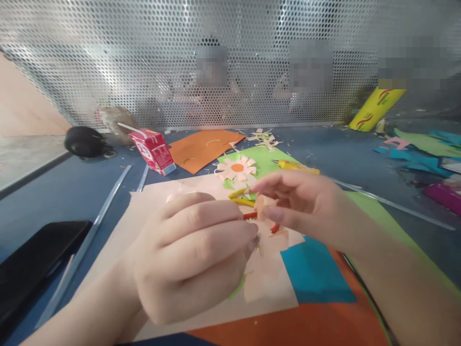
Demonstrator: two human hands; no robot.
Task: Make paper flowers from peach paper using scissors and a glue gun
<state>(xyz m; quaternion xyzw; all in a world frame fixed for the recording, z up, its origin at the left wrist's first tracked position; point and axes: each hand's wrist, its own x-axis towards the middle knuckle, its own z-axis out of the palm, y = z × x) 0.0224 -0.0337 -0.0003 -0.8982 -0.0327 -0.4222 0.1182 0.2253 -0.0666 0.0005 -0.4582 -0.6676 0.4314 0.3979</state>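
Head view: at the near edge, 1 orange sheet (298,327), with a blue sheet (319,274) just beyond. Left hand (196,254): fingers curled and pressed together above a pale sheet (115,259); whether they pinch anything cannot be told. Right hand (302,202), slightly farther: thumb apart from the forefinger and over a pale curl (264,204), which lies between the 2 hands; grip not confirmed. Beyond: 1 paper flower (236,168). Farther, left: 1 red carton (153,151). Far end: perforated panel (245,29).
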